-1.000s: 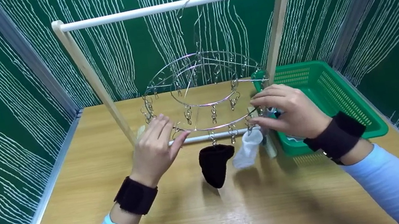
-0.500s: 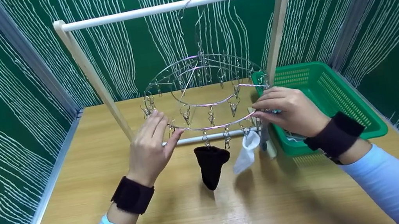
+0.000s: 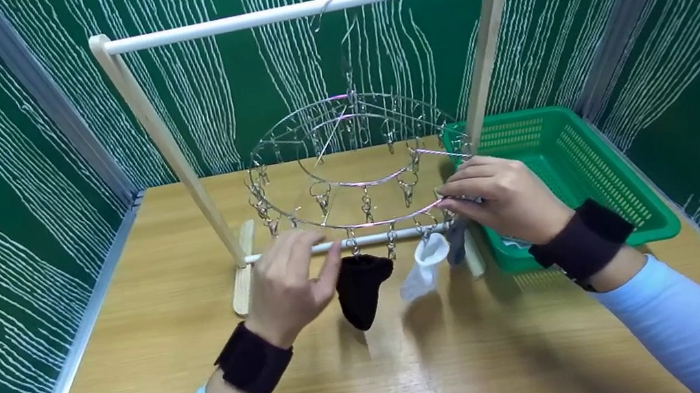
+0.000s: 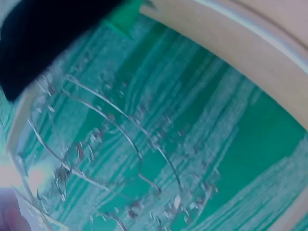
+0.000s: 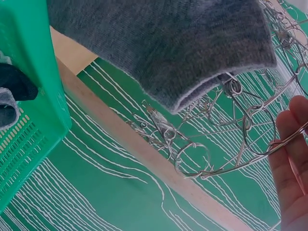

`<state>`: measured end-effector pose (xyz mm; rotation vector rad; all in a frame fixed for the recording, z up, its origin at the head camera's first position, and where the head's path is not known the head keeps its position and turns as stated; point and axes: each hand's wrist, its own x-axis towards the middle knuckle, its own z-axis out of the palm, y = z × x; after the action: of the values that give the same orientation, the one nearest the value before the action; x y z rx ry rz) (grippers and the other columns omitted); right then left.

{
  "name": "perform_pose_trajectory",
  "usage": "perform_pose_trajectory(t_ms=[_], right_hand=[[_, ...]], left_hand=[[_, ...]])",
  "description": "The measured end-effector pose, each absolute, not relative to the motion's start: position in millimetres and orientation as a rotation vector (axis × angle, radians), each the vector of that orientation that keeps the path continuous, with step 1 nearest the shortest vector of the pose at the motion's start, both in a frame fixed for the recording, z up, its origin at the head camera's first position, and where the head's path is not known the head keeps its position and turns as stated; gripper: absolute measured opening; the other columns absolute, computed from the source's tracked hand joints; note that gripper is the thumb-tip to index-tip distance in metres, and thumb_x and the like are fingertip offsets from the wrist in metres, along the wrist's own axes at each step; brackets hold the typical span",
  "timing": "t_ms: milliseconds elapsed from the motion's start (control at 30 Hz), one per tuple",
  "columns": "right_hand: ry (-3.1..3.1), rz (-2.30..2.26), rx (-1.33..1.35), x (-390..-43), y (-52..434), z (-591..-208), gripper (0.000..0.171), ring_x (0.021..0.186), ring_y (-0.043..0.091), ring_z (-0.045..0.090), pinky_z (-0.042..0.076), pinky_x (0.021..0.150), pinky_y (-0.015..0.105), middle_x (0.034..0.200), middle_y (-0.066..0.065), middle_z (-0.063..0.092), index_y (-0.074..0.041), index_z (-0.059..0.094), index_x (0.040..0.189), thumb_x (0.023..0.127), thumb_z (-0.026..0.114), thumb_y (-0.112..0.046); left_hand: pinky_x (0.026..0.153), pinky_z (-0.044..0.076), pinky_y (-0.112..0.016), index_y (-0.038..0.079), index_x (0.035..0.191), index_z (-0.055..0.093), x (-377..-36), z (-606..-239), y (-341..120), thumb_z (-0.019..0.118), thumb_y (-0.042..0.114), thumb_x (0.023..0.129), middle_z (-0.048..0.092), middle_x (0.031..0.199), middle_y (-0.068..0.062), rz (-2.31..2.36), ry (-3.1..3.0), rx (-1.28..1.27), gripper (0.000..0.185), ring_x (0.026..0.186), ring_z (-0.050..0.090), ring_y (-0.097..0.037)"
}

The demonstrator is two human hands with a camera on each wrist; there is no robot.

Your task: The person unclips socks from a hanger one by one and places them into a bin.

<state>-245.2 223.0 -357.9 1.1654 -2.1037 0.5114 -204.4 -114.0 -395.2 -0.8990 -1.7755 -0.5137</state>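
1. Three clipped on our one hanger [image 3: 373, 223]: black sock [image 3: 359, 295], white sock [image 3: 422, 276], gray sock [image 5: 168, 43].
2. Right hand [image 3: 498, 191]: fingers pinching hanger. Left hand [image 3: 291, 288]: fingers loose, near black sock.
3. We see one rack [image 3: 214, 29] carrying hanger.

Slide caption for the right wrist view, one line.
Right hand pinching a wire hanger with a gray sock clipped on; green basket at frame left.
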Motion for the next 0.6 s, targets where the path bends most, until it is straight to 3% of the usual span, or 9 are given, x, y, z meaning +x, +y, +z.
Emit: perform_pose_trajectory(t_ms=[300, 600], right_hand=[[-2.114, 0.499, 1.153, -245, 221, -360, 0.017, 0.087, 0.030, 0.079, 0.068, 0.078, 0.044, 0.094, 0.015, 0.083, 0.000, 0.085, 0.101, 0.086, 0.091, -0.006], [-2.122, 0.512, 1.148, -245, 223, -361, 0.020, 0.087, 0.031, 0.078, 0.068, 0.077, 0.044, 0.095, 0.015, 0.083, -0.001, 0.085, 0.101, 0.083, 0.093, -0.005]], left_hand=[[0.072, 0.068, -0.038, -0.005, 0.102, 0.077, -192, -403, -97, 0.093, 0.035, 0.087, 0.080, 0.089, -0.016, -0.603, -2.085, -0.799, 0.045, 0.079, 0.079, -0.028], [0.055, 0.060, -0.037, 0.001, 0.092, 0.081, -190, -402, -88, 0.092, 0.031, 0.088, 0.079, 0.080, -0.011, -0.748, -2.214, -0.683, 0.032, 0.065, 0.076, -0.024]])
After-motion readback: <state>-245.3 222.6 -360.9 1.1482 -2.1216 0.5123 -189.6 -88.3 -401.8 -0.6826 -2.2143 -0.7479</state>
